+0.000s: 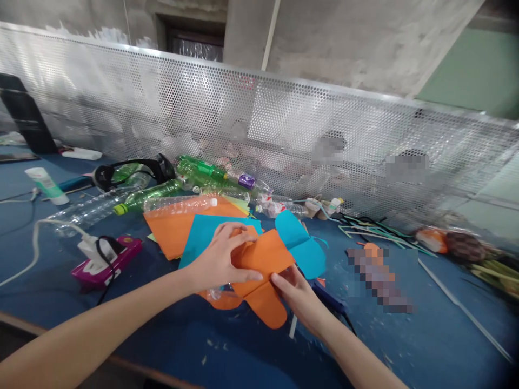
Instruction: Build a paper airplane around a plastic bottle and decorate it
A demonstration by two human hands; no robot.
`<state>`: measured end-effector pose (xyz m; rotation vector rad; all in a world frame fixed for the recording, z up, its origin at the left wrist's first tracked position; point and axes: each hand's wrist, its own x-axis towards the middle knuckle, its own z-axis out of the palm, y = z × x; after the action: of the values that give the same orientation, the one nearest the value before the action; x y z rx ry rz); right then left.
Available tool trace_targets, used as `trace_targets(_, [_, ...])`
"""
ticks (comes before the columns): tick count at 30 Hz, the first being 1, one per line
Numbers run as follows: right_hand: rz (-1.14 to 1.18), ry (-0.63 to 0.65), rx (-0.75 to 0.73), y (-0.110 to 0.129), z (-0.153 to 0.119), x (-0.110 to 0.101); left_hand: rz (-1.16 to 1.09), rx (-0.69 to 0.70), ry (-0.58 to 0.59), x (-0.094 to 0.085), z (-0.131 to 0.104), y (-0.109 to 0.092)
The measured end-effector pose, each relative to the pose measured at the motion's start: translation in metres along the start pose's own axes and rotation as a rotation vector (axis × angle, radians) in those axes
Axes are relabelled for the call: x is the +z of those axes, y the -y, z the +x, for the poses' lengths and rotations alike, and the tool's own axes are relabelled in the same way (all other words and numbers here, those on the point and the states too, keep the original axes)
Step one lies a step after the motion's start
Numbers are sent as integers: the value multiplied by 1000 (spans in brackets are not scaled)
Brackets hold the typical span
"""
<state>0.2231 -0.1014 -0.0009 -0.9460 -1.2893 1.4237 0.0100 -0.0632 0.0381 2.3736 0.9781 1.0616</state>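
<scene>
An orange paper piece (265, 253) with rounded lobes is between my two hands, above the blue table. My left hand (225, 254) curves over its left side, thumb against its surface and fingers bent around the edge. At its lower right, my right hand (294, 286) pinches the paper, the fingers partly hidden beneath it. Part of a clear plastic bottle (221, 293) shows under the paper. A blue paper piece with rounded lobes (306, 254) lies just right of it, and a flat blue sheet (198, 237) is behind my left hand.
Orange sheets (170, 232) and several plastic bottles (162, 192) lie farther back, before a perforated metal screen (203, 102). A purple power strip (107, 265) with a plug sits at left. A dark blue tool (330, 297) with a cord lies right, near thin strips (381, 232).
</scene>
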Motion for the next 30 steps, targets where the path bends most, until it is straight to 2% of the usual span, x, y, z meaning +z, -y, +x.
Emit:
trace_targets(4, [107, -42, 21, 2, 0, 1, 11, 30, -11, -1, 1, -2])
trace_targets(10, [124, -125, 61, 12, 1, 3, 220, 82, -257, -6, 2, -4])
trace_targets(12, [138, -147, 61, 12, 2, 2, 311, 119, -305, -8, 1, -3])
trace_targets(19, [257, -275, -3, 3, 9, -9, 484, 241, -224, -7, -4, -6])
trace_targets(22, [293, -316, -48, 2, 12, -11, 524, 253, -195, -2, -5, -5])
trace_targets(26, [337, -296, -26, 7, 11, -8, 595, 246, -142, 3, -4, 4])
trace_targets(30, [358, -255, 35, 10, 10, -4, 631, 246, -143, 5, -3, 9])
